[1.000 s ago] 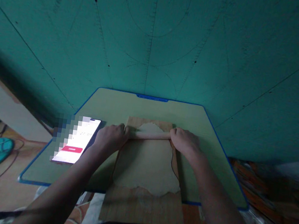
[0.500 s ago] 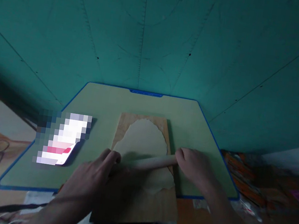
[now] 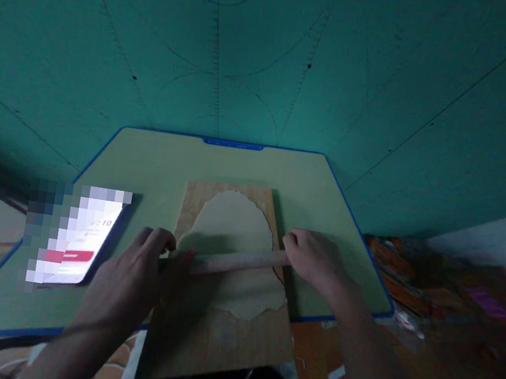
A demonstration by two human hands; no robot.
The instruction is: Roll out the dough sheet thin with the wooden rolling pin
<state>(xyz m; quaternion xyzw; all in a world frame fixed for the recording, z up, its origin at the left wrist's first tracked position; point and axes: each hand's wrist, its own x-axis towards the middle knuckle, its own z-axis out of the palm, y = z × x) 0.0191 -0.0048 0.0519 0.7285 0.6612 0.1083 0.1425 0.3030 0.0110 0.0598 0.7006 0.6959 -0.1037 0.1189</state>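
Observation:
A thin sheet of pale dough with a wavy edge lies on a wooden board. Across the dough rests a wooden rolling pin, slightly higher at its right end. My left hand is closed around the pin's left end, which is mostly hidden and in shadow. At the other end, just off the board's right side, my right hand is wrapped round the pin.
The board sits on a pale green table with a blue rim, its near end jutting over the front edge. A lit phone stands at the left. Behind rises a green wall. Clutter lies on the floor at right.
The view has shifted, so table, board and phone appear further left. Both hands still grip the rolling pin, which now lies a little more level across the dough.

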